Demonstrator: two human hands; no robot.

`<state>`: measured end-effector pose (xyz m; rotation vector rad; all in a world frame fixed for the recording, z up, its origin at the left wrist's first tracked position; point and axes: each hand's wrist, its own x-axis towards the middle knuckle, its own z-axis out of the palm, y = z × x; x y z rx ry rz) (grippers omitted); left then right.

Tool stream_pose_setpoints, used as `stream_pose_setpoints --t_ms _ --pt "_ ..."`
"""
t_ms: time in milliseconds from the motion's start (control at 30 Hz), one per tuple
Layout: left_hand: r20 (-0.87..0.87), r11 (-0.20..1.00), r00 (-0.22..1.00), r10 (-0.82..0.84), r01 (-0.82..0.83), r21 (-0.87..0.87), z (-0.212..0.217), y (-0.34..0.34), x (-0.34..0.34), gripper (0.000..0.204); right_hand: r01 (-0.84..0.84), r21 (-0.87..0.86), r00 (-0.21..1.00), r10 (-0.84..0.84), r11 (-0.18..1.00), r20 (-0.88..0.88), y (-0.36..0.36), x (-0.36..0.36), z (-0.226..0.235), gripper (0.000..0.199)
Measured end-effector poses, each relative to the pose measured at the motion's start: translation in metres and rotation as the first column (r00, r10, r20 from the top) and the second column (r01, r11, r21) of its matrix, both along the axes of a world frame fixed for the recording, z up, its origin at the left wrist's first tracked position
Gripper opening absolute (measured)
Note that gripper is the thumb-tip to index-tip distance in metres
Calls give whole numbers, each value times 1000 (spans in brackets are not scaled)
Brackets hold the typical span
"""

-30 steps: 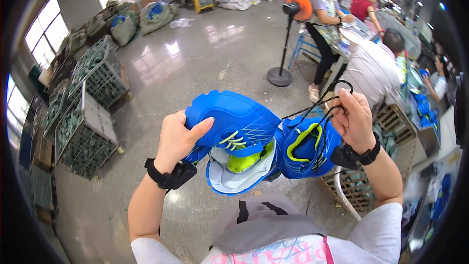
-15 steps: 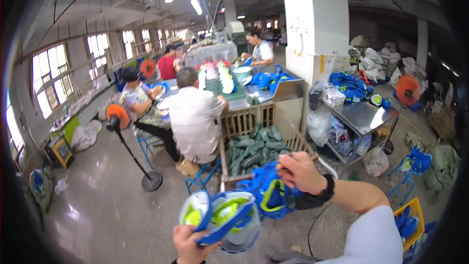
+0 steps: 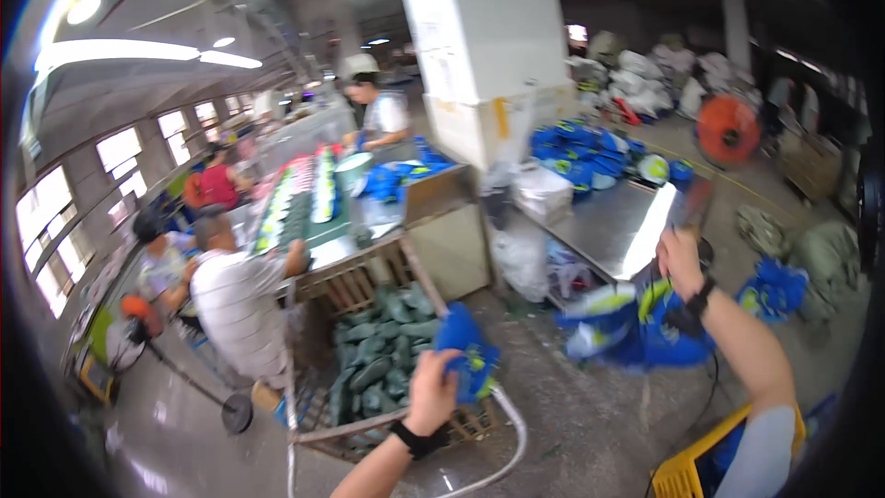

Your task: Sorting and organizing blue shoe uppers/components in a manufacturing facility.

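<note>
My left hand point(image 3: 430, 394) grips a blue shoe point(image 3: 466, 349) with yellow-green trim, held above a wooden crate of dark green pieces point(image 3: 379, 361). My right hand point(image 3: 678, 261) is raised to the right and holds a second blue and white shoe point(image 3: 632, 323) that hangs below it, blurred by motion. The two shoes are apart, about a forearm's length from each other. Both wrists wear black bands.
A metal table point(image 3: 619, 221) with blue shoes piled at its far end stands ahead on the right. A white pillar point(image 3: 484, 32) rises behind it. Several people work along a long bench point(image 3: 304, 203) on the left. A yellow crate point(image 3: 687, 472) sits at lower right, an orange fan point(image 3: 728, 129) far right.
My view has swung further right toward the pillar and metal table. My hands have drawn apart, so the two shoes that were close together are now separated.
</note>
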<state>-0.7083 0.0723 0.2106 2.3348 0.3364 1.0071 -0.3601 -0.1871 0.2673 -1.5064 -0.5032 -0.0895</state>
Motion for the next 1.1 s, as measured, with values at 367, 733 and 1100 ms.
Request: stream_pose_setpoints --t_ms 367,733,1100 --pt "616 200 773 151 586 -785 -76 84 351 46 400 -122 886 -349 908 304 -15 398 63 33" --pt "188 -2 978 94 189 -982 -234 77 674 25 265 -723 953 -62 638 295 113 553 -231 30" --pt "-422 903 852 -310 125 -411 -270 111 778 48 343 -876 901 146 338 409 173 661 -247 31"
